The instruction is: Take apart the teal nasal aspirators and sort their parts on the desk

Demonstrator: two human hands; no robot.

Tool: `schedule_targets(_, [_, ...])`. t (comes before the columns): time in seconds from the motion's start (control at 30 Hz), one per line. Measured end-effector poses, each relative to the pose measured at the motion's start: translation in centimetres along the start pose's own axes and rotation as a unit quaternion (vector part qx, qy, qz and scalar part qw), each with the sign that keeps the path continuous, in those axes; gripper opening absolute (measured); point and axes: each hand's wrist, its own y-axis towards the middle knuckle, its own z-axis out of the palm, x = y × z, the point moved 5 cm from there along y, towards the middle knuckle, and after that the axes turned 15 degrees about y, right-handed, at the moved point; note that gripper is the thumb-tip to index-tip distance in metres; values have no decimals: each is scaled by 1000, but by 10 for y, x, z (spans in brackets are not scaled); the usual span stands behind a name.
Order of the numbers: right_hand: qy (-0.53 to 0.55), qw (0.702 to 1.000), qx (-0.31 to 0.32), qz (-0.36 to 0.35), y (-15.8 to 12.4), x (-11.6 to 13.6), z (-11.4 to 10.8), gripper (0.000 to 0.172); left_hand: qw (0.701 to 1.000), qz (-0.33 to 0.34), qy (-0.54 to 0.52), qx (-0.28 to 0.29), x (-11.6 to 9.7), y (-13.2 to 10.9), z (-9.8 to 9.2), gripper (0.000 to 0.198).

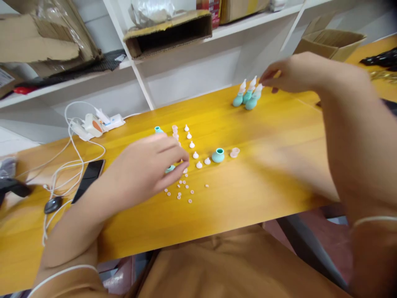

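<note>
My left hand point(155, 161) hovers over the parts left of centre, its fingers loosely curved with a gap to the thumb. A teal bulb point(170, 169) shows in that gap, partly hidden by the hand. Another teal bulb point(158, 129) stands behind it, and a third bulb point(218, 155) sits upright to the right beside a clear cup-like piece point(235, 152). My right hand point(288, 74) is at the back right, fingers apart, beside a cluster of several teal bulbs with white pointed tips point(250, 97). Nothing shows in either hand.
White nozzle caps point(195, 155) stand in a line, with small pale rings point(179, 194) scattered in front. At left lie a phone point(89, 178), white cables point(71, 153) and a power strip point(96, 124). Shelves with cardboard boxes point(169, 35) back the wooden table point(217, 223).
</note>
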Motion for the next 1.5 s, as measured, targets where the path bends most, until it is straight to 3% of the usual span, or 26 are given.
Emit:
schedule_targets(0.07, [37,998,-48,-19,14,13,-1,59,1000,-23,-8,13,12,14,-9,25])
schedule_targets(0.2, [84,990,-77,-80,23,36,24,53,999,-25,-21,34,28,31,-10,31])
schedule_targets(0.37, [89,989,-72,-88,30,33,45,50,998,-17,-34,51,33,33,2,32])
schedule_targets(0.57, [192,979,-47,-51,28,26,43,48,997,-27,-56,37,35,35,1,32])
schedule_targets(0.73, [231,968,-69,-67,9,54,20,36,995,-66,-71,23,40,39,0,30])
schedule_targets(0.9, [366,917,-102,-123,-35,105,-7,14,985,-118,-105,-75,60,49,10,25])
schedule_targets(1.03, [513,844,-88,-131,-75,135,-3,4,963,-148,-179,-133,76,57,39,32])
schedule_targets(1.17, [578,799,-44,-161,-108,148,19,25,929,-146,-330,-81,63,57,71,45])
schedule_targets(1.27, [600,782,-12,-166,-125,149,39,43,883,-138,-449,2,38,52,87,54])
schedule_targets(1.37, [624,765,9,-159,-135,151,58,46,831,-130,-536,66,16,47,95,54])
schedule_targets(1.43, [640,753,24,-149,-138,153,71,45,823,-129,-546,87,10,45,98,51])
schedule_targets(1.5, [666,728,36,-158,-140,154,82,45,844,-129,-512,95,9,43,96,47])
